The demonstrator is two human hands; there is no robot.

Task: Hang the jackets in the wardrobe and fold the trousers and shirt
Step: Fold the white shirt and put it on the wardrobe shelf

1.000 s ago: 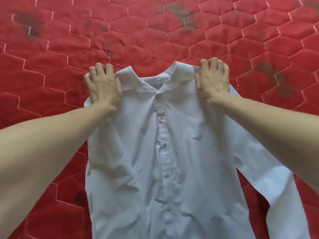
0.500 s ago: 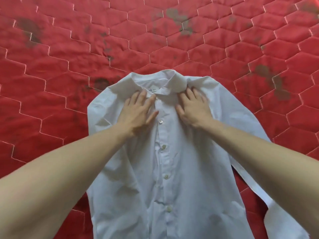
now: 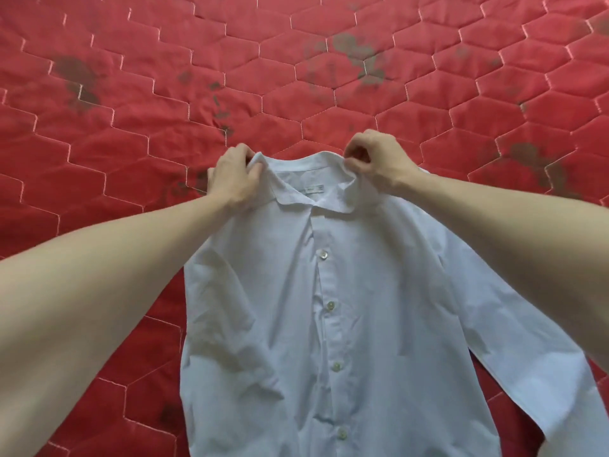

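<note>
We have the white shirt [image 3: 346, 308] lying front-up on the red quilted bed cover [image 3: 131, 110], buttons up the middle, collar [image 3: 306, 179] at the far end from us. Both hands are on the collar: our left hand [image 3: 232, 179] has its fingers curled round the left collar corner, our right hand [image 3: 375, 163] pinches the right corner between thumb and fingers. Gripping both ends at once looks meant to tension the neckline and square the shirt up before any fold. The sleeve on our right [image 3: 514, 341] trails out along the body; the one on our left is bunched against the side, so it likely needs flattening first. Judging by the layout, folding has not begun. Jackets, trousers and wardrobe are not in view.
</note>
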